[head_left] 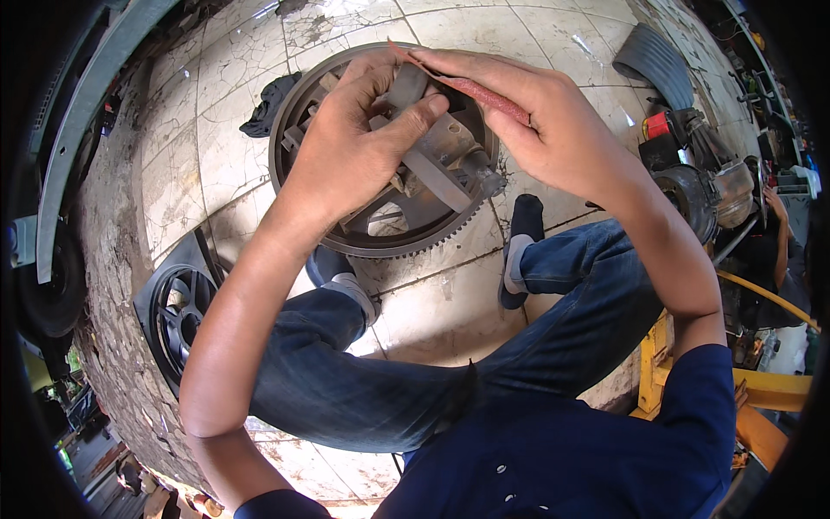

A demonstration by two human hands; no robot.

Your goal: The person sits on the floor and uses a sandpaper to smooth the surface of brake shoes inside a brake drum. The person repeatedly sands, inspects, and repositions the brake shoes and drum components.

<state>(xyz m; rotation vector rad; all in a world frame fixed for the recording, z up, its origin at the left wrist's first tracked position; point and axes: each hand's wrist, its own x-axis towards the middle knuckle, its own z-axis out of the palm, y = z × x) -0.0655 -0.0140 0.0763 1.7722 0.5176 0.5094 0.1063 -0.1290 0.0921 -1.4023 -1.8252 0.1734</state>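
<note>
My left hand [346, 151] is closed on a small dark grey block [408, 85], its thumb pressed along the near side. A reddish strip of sandpaper [486, 93], bent lengthwise, lies between the thumb and fingers of my right hand [566, 117]; its far end reaches close to the block. Below both hands a large toothed flywheel [389, 249] rests on the tiled floor between my feet. Across it lie a flat metal bar [438, 182] and other worn metal parts, partly covered by my left hand.
To the left stand a black fan in its shroud [183, 303] and a dark cloth [270, 105]. A ribbed curved piece [654, 67] lies at the far right, near a greasy engine unit [692, 199]. Another person's arm [781, 229] shows beyond a yellow metal frame [778, 389].
</note>
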